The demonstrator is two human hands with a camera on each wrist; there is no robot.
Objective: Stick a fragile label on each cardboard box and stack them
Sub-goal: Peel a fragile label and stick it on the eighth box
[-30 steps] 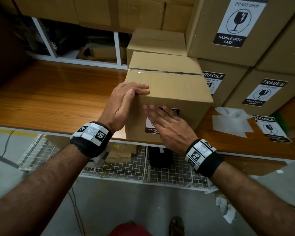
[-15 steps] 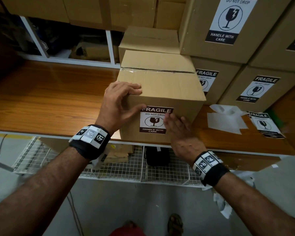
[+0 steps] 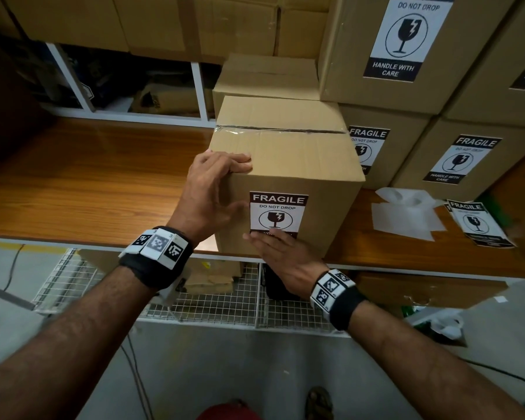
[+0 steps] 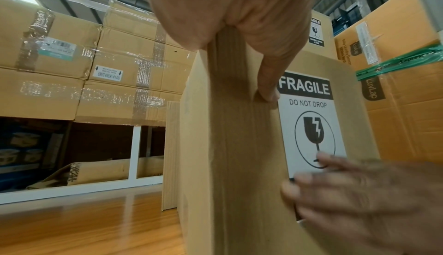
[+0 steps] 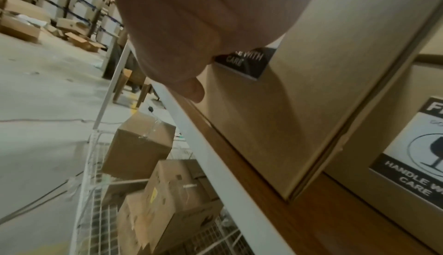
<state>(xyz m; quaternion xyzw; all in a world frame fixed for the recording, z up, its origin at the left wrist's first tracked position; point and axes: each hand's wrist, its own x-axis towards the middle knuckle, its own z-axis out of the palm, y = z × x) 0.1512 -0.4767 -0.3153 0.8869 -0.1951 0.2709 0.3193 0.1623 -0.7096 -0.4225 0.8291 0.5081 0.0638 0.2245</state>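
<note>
Cardboard box (image 3: 288, 165) stands upright at the front edge of the wooden shelf (image 3: 97, 183), taped seam across its top. Fragile label (image 3: 278, 214) stuck on the front face, upright, its bottom strip covered by the right hand. Left hand (image 3: 208, 192) grips the box's upper left corner: fingers laid over the top edge, thumb (image 4: 269, 88) pressing the front face just beside the label's top left corner. Right hand (image 3: 282, 259) lies flat against the lower front face, fingers straight and spread a little, tips on the bottom of the label. Directly behind the box, a second plain box (image 3: 267, 77), touching or nearly so; cannot tell which. To the right, a stack of labelled boxes (image 3: 479, 159), two tiers visible, the nearest of them just beside the held box. On the shelf right of the box: crumpled white backing paper (image 3: 406, 213), and beyond it a loose fragile label (image 3: 476, 222) lying flat. Large taped cartons (image 3: 152, 22) sit above the white-framed openings at the back. Below the shelf edge, a white wire rack (image 3: 212, 304) holds small brown boxes (image 5: 141, 147) and a dark object, too shadowed to identify. Cables run over the grey floor (image 3: 225, 365).
</note>
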